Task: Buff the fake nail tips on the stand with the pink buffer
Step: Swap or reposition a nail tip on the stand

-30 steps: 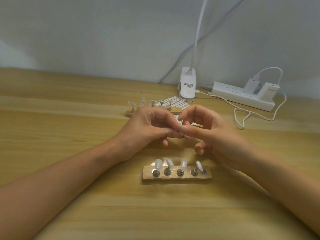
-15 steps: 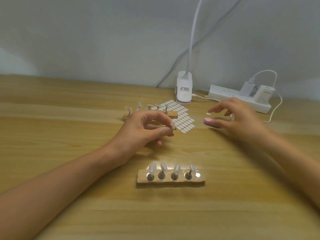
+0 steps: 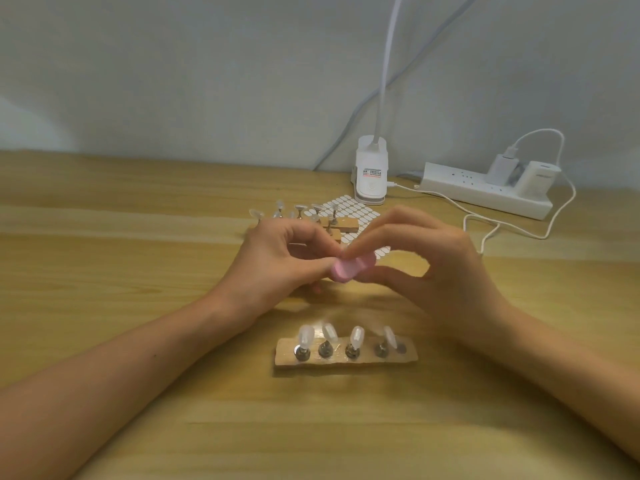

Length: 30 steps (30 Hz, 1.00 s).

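Note:
My right hand (image 3: 436, 268) pinches the pink buffer (image 3: 349, 268) between thumb and fingers, above the table's middle. My left hand (image 3: 277, 265) is curled, and its thumb and forefinger pinch a small nail tip against the buffer's left end. That tip is almost hidden by the fingers and the buffer. Nearer to me lies the wooden stand (image 3: 346, 362) with several clear nail tips (image 3: 356, 336) upright on metal pegs. Its rightmost peg spot (image 3: 401, 348) is bare. Both hands hover behind the stand without touching it.
A second wooden stand (image 3: 346, 224) with clear holders sits behind my hands. It lies beside a white sheet of oval stickers (image 3: 356, 209). Further back stand a white lamp base (image 3: 371, 176) and a power strip (image 3: 481, 192) with chargers. A white cable (image 3: 491, 230) loops at the right.
My right hand reached to the right, picked up the pink buffer, and brought it back to my left hand's fingertips. The left hand stayed curled on its small item.

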Motion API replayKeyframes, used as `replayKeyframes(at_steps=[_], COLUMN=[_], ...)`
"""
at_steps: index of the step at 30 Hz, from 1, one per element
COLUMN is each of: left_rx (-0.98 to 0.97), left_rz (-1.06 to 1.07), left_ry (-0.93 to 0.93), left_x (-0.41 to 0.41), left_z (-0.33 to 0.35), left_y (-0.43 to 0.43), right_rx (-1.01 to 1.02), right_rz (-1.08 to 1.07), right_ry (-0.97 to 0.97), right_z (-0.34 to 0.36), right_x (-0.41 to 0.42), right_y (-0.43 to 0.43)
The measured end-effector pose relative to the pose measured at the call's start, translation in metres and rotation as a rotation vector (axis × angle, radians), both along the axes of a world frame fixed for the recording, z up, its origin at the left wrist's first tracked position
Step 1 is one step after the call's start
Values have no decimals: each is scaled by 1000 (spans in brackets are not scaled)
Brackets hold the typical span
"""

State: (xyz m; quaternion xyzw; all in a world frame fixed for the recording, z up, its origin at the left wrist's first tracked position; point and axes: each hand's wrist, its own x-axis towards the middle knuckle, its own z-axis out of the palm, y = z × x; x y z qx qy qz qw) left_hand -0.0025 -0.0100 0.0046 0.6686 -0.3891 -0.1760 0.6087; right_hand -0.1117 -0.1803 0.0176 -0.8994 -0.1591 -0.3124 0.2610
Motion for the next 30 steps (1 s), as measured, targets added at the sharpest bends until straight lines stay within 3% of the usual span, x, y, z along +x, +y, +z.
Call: replayKeyframes(at_steps=[11, 15, 17, 22, 25, 30], left_rx=[6, 12, 18, 14, 27, 34], left_rz=[-5, -2, -1, -3, -15, -33], left_ry=[22, 26, 35, 28, 49, 29], left_x=[-4, -6, -6, -5, -5, -5], left_z=[3, 4, 4, 4, 4, 4], left_y=[0, 0, 0, 0, 0, 0], right_rx=[52, -39, 32, -31, 82, 32], right_rz=[-40, 30, -6, 46, -22, 54], right_ry=[-95, -101, -119, -87, -100, -83], right_z=[-3, -9, -6, -9, -5, -8], right_x=[-1, -3, -3, -4, -3, -3], right_y=[-7, -3, -5, -4, -9, -7])
